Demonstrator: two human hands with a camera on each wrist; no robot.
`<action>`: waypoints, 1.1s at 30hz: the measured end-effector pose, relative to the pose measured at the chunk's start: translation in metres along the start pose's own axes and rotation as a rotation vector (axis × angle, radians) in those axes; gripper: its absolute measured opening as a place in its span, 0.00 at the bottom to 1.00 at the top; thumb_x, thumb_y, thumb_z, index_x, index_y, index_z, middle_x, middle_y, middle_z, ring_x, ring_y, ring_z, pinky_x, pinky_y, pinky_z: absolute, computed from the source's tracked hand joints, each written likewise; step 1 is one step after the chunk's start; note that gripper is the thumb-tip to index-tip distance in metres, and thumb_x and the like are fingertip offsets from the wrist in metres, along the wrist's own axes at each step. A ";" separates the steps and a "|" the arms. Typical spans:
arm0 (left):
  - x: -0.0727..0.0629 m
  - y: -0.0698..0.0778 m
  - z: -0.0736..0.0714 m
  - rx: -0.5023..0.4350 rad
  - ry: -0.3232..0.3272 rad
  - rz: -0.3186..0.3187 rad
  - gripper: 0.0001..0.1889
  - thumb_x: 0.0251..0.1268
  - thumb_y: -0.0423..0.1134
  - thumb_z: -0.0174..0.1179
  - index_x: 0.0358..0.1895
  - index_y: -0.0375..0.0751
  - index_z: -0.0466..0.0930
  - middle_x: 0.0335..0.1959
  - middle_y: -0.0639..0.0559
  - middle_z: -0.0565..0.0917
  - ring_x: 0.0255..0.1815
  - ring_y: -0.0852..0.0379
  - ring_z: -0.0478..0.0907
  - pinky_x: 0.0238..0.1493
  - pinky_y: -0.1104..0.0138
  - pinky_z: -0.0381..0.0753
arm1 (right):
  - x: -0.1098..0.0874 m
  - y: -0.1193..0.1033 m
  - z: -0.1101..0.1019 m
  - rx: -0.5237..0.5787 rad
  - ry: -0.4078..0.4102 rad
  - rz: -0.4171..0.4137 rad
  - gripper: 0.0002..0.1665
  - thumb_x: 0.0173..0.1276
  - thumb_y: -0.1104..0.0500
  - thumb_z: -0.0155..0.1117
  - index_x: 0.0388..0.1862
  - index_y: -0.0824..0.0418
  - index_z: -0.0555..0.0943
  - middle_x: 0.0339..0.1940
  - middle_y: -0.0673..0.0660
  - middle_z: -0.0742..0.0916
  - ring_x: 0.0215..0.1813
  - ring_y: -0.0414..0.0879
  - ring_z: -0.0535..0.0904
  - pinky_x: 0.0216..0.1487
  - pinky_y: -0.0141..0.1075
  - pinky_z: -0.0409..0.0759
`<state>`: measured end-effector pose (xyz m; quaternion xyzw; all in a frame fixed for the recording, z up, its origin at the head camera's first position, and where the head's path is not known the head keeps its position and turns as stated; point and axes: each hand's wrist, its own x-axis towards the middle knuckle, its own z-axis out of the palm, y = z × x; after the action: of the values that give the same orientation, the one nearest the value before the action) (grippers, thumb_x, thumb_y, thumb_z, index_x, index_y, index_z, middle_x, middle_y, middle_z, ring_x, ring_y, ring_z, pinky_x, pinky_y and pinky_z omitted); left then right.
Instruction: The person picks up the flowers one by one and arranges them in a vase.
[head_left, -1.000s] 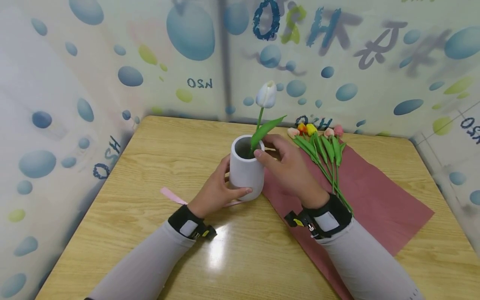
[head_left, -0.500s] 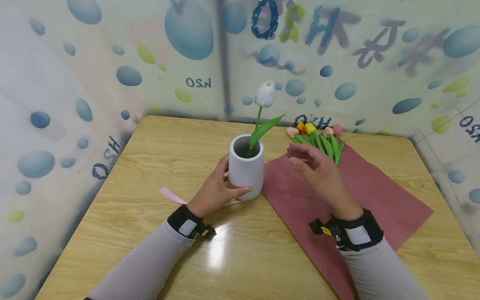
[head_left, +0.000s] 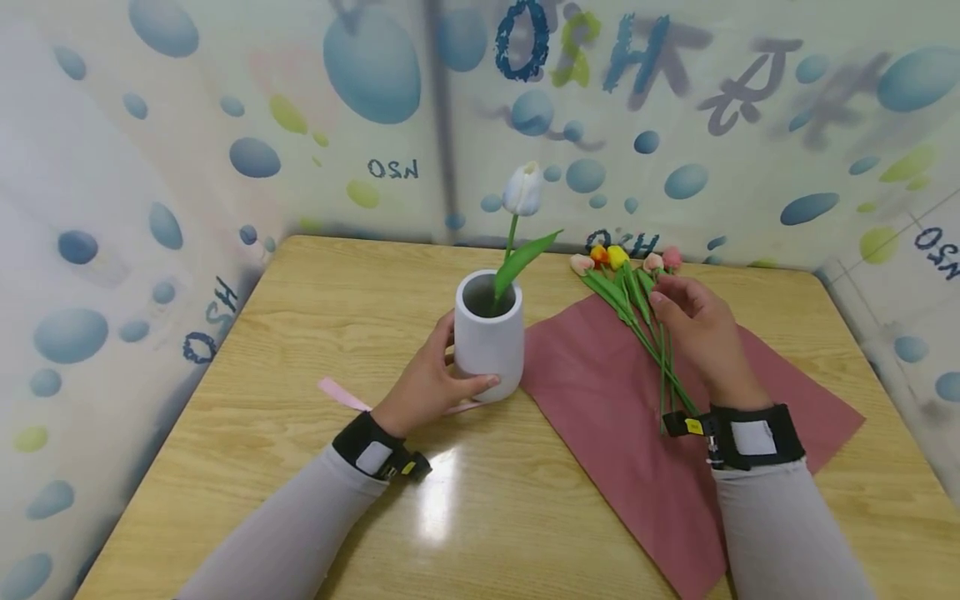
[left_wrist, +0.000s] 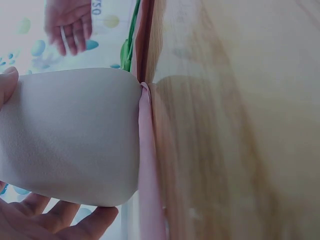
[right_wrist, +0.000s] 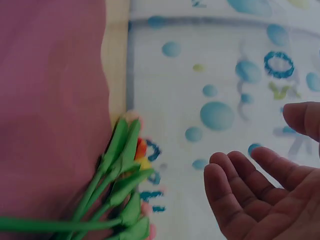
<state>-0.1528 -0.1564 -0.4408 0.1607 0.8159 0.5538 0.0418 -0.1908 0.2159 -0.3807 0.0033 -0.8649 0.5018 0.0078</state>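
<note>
A white vase (head_left: 489, 354) stands on the table, gripped round its side by my left hand (head_left: 429, 375). The left wrist view shows the thumb and fingers on opposite sides of the vase (left_wrist: 75, 135). One white tulip (head_left: 522, 190) with a green leaf leans out of its mouth, the lower stem hidden inside. Over the bunch of tulips (head_left: 637, 300) hovers my right hand (head_left: 701, 337), fingers loosely bent and holding nothing. In the right wrist view its palm and relaxed fingers (right_wrist: 265, 175) show apart from the tulips (right_wrist: 120, 185), whose heads are pink, orange and yellow.
Dark pink wrapping paper (head_left: 600, 400) lies under the tulips, covering the right part of the wooden table (head_left: 315, 300). A pink ribbon (head_left: 341, 393) runs by the base of the vase. Behind the table rises a patterned wall covering (head_left: 465, 108).
My right hand has left the leaf and rim of the vase, moving right to above the tulip bunch. The left hand still holds the vase, and the white tulip stays in it.
</note>
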 end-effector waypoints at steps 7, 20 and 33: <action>-0.001 0.002 0.000 0.000 -0.005 0.013 0.54 0.56 0.49 0.79 0.81 0.68 0.50 0.72 0.58 0.70 0.73 0.53 0.70 0.72 0.43 0.74 | 0.009 0.015 -0.008 -0.099 -0.022 0.106 0.43 0.79 0.35 0.53 0.80 0.62 0.65 0.73 0.65 0.77 0.72 0.58 0.72 0.68 0.54 0.75; -0.001 0.002 0.000 0.004 -0.006 -0.002 0.55 0.56 0.50 0.79 0.81 0.69 0.50 0.72 0.58 0.70 0.73 0.53 0.70 0.73 0.43 0.74 | 0.018 0.041 -0.009 -0.330 -0.106 0.149 0.39 0.79 0.41 0.57 0.74 0.69 0.69 0.67 0.73 0.78 0.67 0.68 0.75 0.60 0.62 0.80; 0.000 -0.001 0.000 -0.002 -0.006 -0.008 0.55 0.56 0.51 0.80 0.81 0.70 0.50 0.73 0.58 0.70 0.73 0.53 0.69 0.72 0.43 0.74 | 0.021 0.052 -0.007 -0.494 -0.190 0.165 0.38 0.79 0.41 0.59 0.68 0.73 0.74 0.56 0.72 0.83 0.50 0.60 0.80 0.42 0.43 0.82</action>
<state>-0.1527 -0.1568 -0.4418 0.1590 0.8160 0.5538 0.0468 -0.2127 0.2482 -0.4219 -0.0223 -0.9553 0.2720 -0.1135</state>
